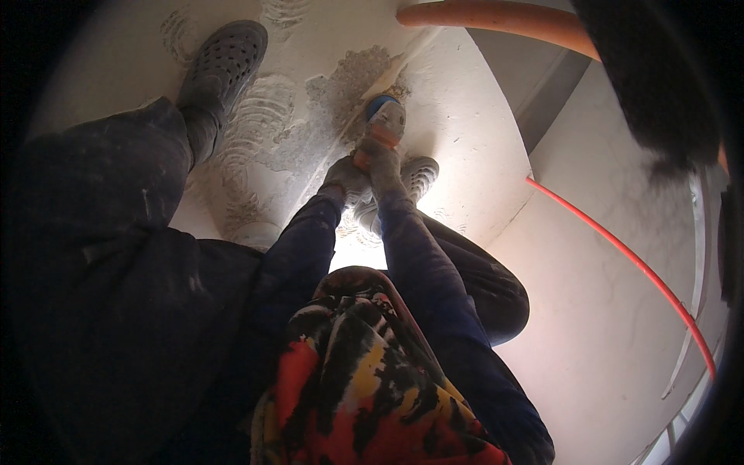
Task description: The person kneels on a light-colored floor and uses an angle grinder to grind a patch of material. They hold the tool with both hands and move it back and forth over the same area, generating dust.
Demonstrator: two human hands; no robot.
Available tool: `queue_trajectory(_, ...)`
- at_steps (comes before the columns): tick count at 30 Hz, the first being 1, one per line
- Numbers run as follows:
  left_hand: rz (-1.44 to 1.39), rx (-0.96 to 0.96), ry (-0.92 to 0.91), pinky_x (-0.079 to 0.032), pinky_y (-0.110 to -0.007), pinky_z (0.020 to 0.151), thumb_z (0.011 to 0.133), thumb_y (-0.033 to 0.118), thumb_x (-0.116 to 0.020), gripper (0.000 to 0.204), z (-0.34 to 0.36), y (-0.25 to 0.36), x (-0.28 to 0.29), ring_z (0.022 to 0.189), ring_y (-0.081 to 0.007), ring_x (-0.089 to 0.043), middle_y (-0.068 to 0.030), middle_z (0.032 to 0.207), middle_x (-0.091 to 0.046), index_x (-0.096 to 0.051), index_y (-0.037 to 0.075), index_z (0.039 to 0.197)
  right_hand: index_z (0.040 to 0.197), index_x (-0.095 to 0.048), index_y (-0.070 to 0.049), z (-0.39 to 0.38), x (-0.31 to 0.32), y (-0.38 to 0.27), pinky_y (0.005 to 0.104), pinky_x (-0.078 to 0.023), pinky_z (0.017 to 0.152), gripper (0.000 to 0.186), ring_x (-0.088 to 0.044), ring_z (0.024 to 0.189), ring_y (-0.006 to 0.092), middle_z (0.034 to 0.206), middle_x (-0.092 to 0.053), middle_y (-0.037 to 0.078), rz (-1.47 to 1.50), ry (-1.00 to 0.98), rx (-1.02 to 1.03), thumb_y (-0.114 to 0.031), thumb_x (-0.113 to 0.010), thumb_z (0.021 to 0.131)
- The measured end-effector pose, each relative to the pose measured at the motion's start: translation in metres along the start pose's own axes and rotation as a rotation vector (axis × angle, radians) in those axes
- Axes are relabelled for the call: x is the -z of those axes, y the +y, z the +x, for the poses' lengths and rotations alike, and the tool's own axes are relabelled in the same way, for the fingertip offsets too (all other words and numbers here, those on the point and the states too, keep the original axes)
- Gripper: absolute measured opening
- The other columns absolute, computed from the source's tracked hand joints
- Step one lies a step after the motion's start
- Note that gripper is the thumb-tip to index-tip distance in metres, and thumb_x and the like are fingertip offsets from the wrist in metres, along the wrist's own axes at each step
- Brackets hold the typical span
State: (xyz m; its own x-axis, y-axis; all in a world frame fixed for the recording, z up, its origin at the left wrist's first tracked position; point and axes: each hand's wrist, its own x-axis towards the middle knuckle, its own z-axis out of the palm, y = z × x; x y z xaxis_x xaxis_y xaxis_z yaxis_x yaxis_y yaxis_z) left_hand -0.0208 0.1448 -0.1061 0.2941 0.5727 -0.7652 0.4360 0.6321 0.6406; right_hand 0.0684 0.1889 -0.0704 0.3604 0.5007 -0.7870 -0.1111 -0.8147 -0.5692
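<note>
Both my hands, in dusty grey gloves, hold a handheld grinder (pixel 387 122) out in front of me. It has a dust-coated pale head, a blue rim at its far end and an orange body. My right hand (pixel 385 164) wraps round the orange part. Close beside it, my left hand (pixel 346 178) is closed on the tool's near end, which the gloves mostly hide. The grinder's far end meets a raised seam on the white surface (pixel 453 85), next to a rough grey patch (pixel 356 81). Curved scrape marks (pixel 263 116) run across the surface to the left.
My left foot wears a dusty clog (pixel 225 66); the other clog (pixel 418 177) is just behind my right hand. A thick orange hose (pixel 496 19) crosses the top right. A thin red-orange cable (pixel 620 248) curves down the right side. Bright light shines below my hands.
</note>
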Motion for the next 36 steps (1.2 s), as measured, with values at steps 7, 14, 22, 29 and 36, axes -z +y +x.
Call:
queue_trajectory(7,0.157,-0.048,-0.118,-0.049,-0.045,0.093,0.078,0.055,-0.062,0.059,-0.007,0.014,0.02,0.113,-0.0357,-0.06,-0.0175,0.115,-0.066,-0.06,0.012,0.118,0.099,-0.066,0.001,-0.004,-0.008,-0.009,0.0336,-0.051,0.067,0.034,-0.063,0.074,0.0206,0.087,-0.065,0.007,-0.115,0.043,-0.005,-0.015,-0.076,0.07)
queue_trajectory(14,0.204,-0.04,-0.148,-0.049,-0.044,0.094,0.079,0.056,-0.062,0.062,0.006,-0.015,0.0,0.114,-0.0374,-0.059,-0.0188,0.116,-0.066,-0.058,0.011,0.122,0.1,-0.066,0.002,0.013,-0.006,0.007,0.0336,-0.051,0.069,0.041,-0.064,0.077,0.0207,0.089,-0.066,0.009,-0.337,0.006,-0.017,-0.02,-0.077,0.068)
queue_trajectory(22,-0.171,-0.003,-0.139,-0.046,-0.044,0.097,0.082,0.057,-0.057,0.062,-0.004,0.001,-0.01,0.119,-0.0368,-0.055,-0.02,0.124,-0.061,-0.056,0.011,0.123,0.097,-0.067,0.001,-0.002,0.015,0.007,0.0347,-0.051,0.069,0.038,-0.063,0.077,0.0199,0.089,-0.065,0.008,-0.172,0.133,-0.05,-0.022,-0.078,0.069)
queue_trajectory(29,0.14,-0.081,-0.1,-0.048,-0.043,0.094,0.081,0.055,-0.061,0.059,-0.002,-0.001,-0.013,0.114,-0.0363,-0.059,-0.0165,0.116,-0.066,-0.058,0.01,0.12,0.095,-0.067,-0.002,-0.012,0.006,-0.004,0.0324,-0.05,0.063,0.029,-0.062,0.07,0.018,0.084,-0.065,0.006,-0.131,0.071,-0.014,-0.013,-0.077,0.07)
queue_trajectory(36,0.184,-0.119,-0.059,-0.048,-0.042,0.095,0.077,0.054,-0.065,0.059,0.002,-0.012,-0.014,0.116,-0.0345,-0.059,-0.0169,0.118,-0.065,-0.061,0.01,0.117,0.093,-0.067,-0.001,-0.006,-0.002,-0.007,0.0318,-0.049,0.061,0.027,-0.062,0.068,0.0172,0.08,-0.065,0.005,-0.208,0.021,-0.039,-0.012,-0.076,0.07)
